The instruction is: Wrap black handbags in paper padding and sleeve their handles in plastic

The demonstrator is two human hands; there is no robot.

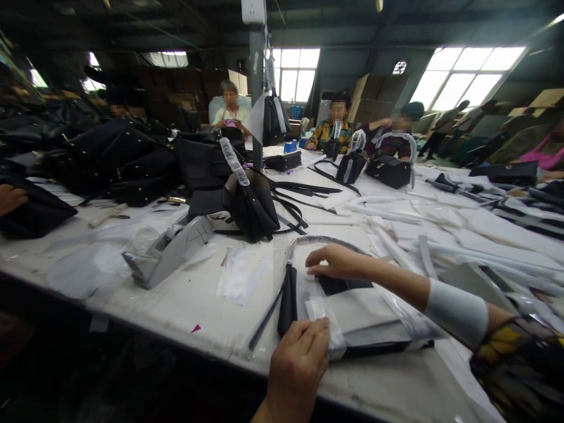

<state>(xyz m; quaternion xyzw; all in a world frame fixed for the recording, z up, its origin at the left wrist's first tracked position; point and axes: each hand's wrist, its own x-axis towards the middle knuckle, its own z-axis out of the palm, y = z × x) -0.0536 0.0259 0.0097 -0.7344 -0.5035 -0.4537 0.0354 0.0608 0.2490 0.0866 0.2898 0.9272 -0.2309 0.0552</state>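
A black handbag [288,302] lies before me at the table's front edge, with white paper [365,311] and clear plastic wrap over it. Its handle [326,239], covered in clear film, arches away at the back. My left hand [302,361] is closed on the near left edge of the wrapped bag, fingers on top. My right hand [335,261] is over the bag, inside the handle's arch. Its fingers curl down toward the thumb, close to the plastic; what is between the fingertips is too small to make out.
A grey tape dispenser [170,249] stands left, beside paper strips [242,273] and a mallet [108,216]. Another black handbag [251,205] stands behind. A second dispenser [480,285] is under my right forearm. Black bags [118,153] are piled left; a post [257,100] rises centrally. Several people work beyond.
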